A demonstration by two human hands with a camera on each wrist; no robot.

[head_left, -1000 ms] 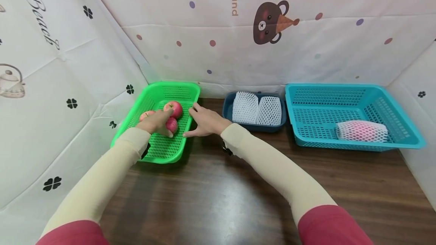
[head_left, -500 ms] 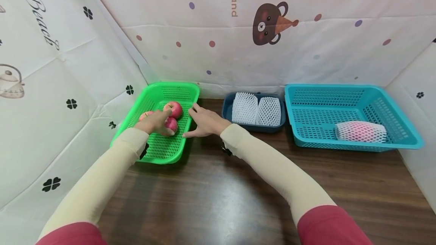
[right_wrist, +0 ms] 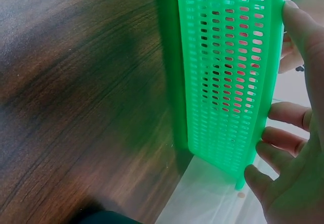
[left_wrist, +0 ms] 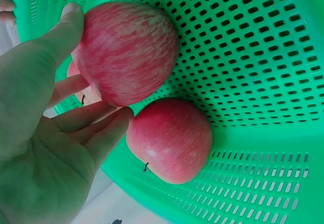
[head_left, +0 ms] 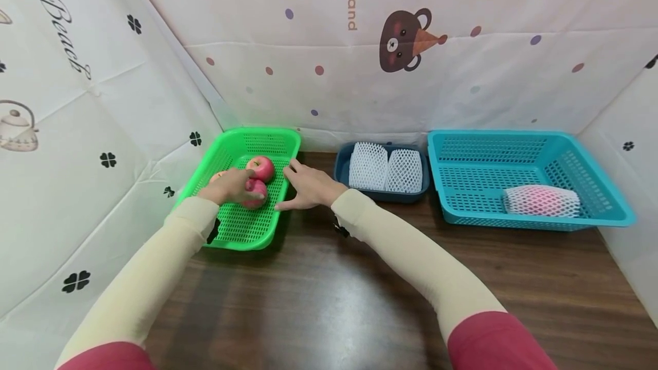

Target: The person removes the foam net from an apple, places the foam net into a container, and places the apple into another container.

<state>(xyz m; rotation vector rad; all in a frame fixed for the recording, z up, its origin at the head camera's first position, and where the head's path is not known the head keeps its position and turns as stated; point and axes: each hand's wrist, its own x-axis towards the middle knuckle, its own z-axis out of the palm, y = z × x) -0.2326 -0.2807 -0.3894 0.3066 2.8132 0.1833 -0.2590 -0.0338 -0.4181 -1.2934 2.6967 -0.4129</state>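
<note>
In the left wrist view, the left hand (head_left: 229, 185) has its thumb on one side of a red apple (left_wrist: 129, 52) and fingertips on the other, gripping it inside the green basket (head_left: 241, 234). Another apple (left_wrist: 170, 140), stem showing, lies against those fingertips. From the head, one apple (head_left: 262, 168) sits toward the back and one (head_left: 218, 176) is mostly covered by the left hand. The right hand (head_left: 311, 186) is at the basket's right rim, fingers spread; in the right wrist view its thumb and fingertips (right_wrist: 255, 176) touch the rim.
A small dark blue tray (head_left: 381, 195) with two white foam net sleeves (head_left: 405, 171) stands right of the right hand. Farther right is a blue basket (head_left: 483, 217) holding an apple-coloured bundle in foam netting (head_left: 542, 200). Patterned cloth walls (head_left: 329, 96) bound the wooden table (head_left: 329, 296).
The left hand and the apple in its grip have shifted slightly left and toward the person, showing more of that apple. The right hand stays at the rim. The head view has tilted slightly.
</note>
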